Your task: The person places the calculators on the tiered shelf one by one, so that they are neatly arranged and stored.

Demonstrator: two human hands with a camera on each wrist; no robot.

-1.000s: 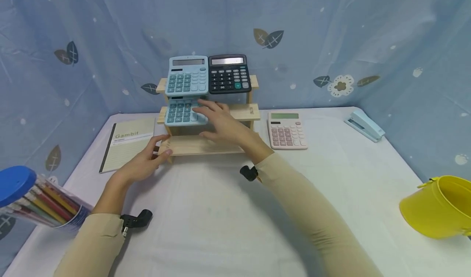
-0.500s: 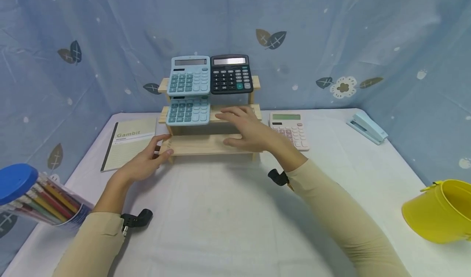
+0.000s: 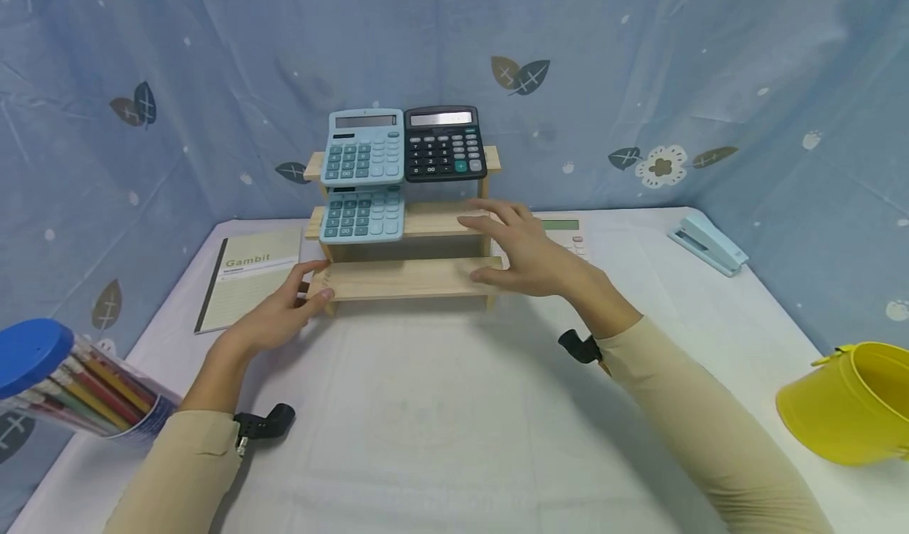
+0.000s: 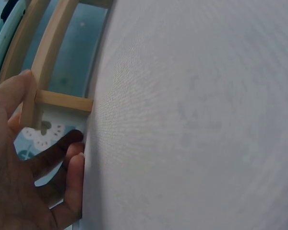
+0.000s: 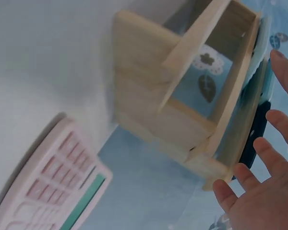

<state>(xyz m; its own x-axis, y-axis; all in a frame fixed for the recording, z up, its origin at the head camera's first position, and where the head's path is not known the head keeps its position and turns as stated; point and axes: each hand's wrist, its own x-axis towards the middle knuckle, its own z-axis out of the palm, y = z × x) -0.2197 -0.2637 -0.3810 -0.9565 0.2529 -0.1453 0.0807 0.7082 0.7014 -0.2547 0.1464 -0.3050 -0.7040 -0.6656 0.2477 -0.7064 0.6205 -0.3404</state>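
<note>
A three-tier wooden shelf rack (image 3: 408,279) stands at the back of the white table. My left hand (image 3: 273,319) grips the left end of its lowest board, thumb in front; the left wrist view shows this hand (image 4: 38,177) close up. On the top tier lean a light blue calculator (image 3: 364,146) and a black calculator (image 3: 446,143). Another light blue calculator (image 3: 362,217) leans on the left of the middle tier, its top hidden. My right hand (image 3: 533,252), fingers spread and holding nothing, hovers by the rack's right end, partly hiding a pink calculator (image 5: 62,177).
A Gambit notebook (image 3: 252,274) lies left of the rack. The blue-lidded pencil tub (image 3: 92,384) is at the front left. On the right are a light blue stapler (image 3: 708,244) and a yellow bucket (image 3: 845,408). Blue curtain (image 3: 604,29) hangs behind.
My right hand has moved away from the middle-tier blue calculator, rightwards along the rack to its right end, now covering much of the pink calculator. My left hand has stayed in place.
</note>
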